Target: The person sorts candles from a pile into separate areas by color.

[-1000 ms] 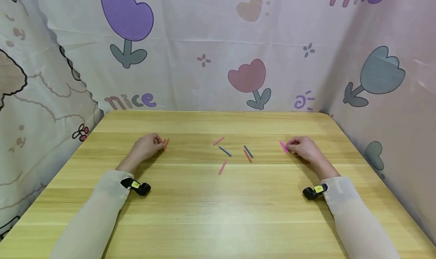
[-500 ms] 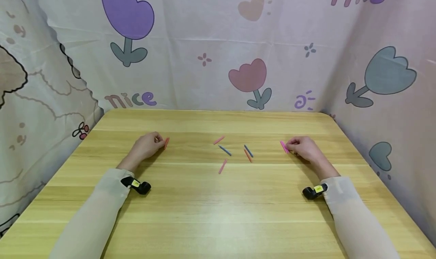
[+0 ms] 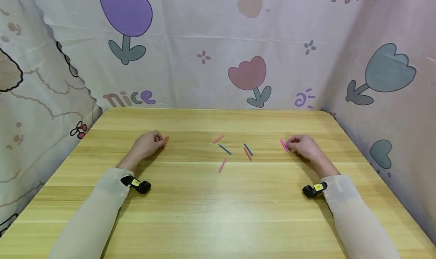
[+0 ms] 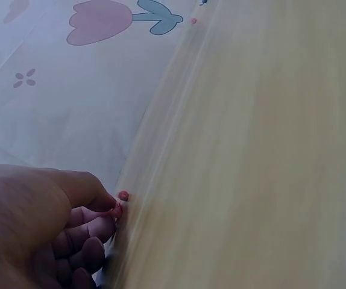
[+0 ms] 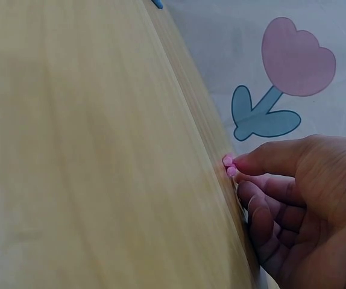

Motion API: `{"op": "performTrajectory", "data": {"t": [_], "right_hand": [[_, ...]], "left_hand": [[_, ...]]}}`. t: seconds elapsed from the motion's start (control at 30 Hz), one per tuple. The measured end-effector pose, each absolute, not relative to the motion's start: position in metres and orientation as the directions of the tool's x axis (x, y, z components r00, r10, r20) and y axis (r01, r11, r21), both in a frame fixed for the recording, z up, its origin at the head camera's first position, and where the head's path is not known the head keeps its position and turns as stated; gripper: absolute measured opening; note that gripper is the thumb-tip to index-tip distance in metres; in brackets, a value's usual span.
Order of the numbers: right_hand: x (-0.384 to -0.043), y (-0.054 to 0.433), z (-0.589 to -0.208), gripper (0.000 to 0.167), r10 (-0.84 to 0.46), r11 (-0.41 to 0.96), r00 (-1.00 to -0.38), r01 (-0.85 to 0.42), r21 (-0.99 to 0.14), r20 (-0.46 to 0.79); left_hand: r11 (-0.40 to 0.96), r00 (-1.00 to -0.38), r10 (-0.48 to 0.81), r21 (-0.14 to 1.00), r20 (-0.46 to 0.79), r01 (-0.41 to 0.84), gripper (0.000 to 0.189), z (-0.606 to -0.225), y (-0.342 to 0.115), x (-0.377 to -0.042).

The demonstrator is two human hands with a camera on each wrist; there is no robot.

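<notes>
Beside the left end of the table, my left hand (image 3: 146,145) pinches a short orange stick (image 3: 165,142) between thumb and forefinger. In the left wrist view, one round reddish end (image 4: 117,209) is at the fingertips, with a second stick end (image 4: 123,195) right beside it. Over on the right, my right hand (image 3: 303,145) pinches at a pair of bright pink sticks (image 3: 284,145). Their two round ends, an upper one (image 5: 228,160) and a lower one (image 5: 231,171), lie side by side in the right wrist view. The remaining fingers of both hands are curled in.
Between the hands lie loose sticks on the wooden table (image 3: 218,206): a pink one (image 3: 218,138), a blue one (image 3: 225,149), another pink one (image 3: 222,165), and a second blue one (image 3: 248,149) close to an orange one (image 3: 247,154). A printed cloth (image 3: 190,81) hangs behind.
The orange sticks at my left fingertips, slightly apart a second ago, now look closer together. The right hand and the loose sticks stay put; the head view has tilted slightly.
</notes>
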State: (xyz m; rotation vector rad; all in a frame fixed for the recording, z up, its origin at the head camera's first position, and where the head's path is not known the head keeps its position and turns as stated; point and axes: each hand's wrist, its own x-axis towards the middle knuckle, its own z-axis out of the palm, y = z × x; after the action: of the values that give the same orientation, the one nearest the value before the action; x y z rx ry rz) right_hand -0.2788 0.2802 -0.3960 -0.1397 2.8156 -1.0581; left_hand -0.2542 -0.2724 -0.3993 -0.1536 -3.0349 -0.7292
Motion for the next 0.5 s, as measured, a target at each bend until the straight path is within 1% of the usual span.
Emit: {"op": "performTrajectory", "data": {"t": [0.17,0.37,0.5], "right_hand": [[-0.2789,0.2800,-0.3947,0.029,-0.120,0.748,-0.987,-0.020,-0.664,-0.106],[-0.2803,0.2802,-0.3945,0.029,-0.121,0.751,-0.987,-0.022,-0.660,-0.105],[-0.2802,0.2793,-0.3939,0.031,-0.126,0.753,-0.987,-0.027,-0.658,-0.103]], "left_hand": [[0.886,-0.996,0.088,0.455,0.029,0.091,0.016,-0.3971,-0.2697,-0.2545],[0.882,-0.997,0.074,0.465,0.024,0.077,0.025,-0.3958,-0.2692,-0.2543],[0.877,-0.997,0.071,0.474,0.025,0.074,0.028,-0.3958,-0.2687,-0.2538]]}}
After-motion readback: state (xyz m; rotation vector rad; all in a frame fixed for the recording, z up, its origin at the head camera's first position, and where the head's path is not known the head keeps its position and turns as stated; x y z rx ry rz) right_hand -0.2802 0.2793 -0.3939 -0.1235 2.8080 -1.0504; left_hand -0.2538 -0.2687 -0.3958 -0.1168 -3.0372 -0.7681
